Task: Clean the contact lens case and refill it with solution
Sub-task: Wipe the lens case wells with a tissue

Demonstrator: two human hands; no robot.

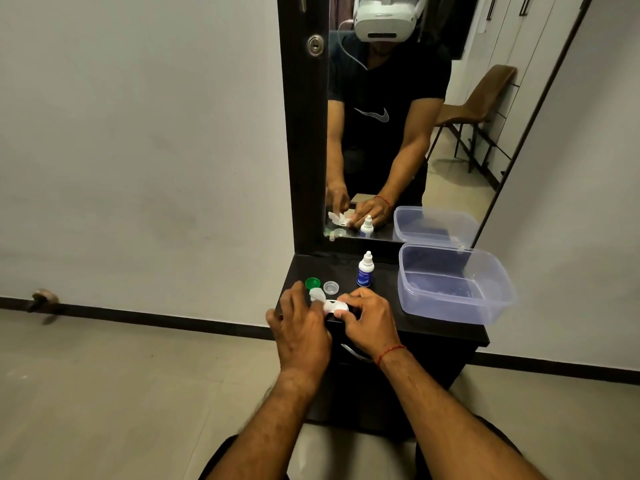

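The white contact lens case (335,307) lies near the front of the dark dresser top (388,315). My right hand (370,318) pinches its right end. My left hand (300,323) holds a crumpled white tissue (317,294) against the case's left side. A green cap (312,283) and a clear cap (331,287) lie just behind the case. The small white solution bottle (365,270) with a blue label stands upright behind my right hand, its cap on.
A clear plastic tub (453,285) holding a little water sits at the right of the dresser top. A tall mirror (398,116) rises behind, reflecting my hands and a chair. Tiled floor lies to the left.
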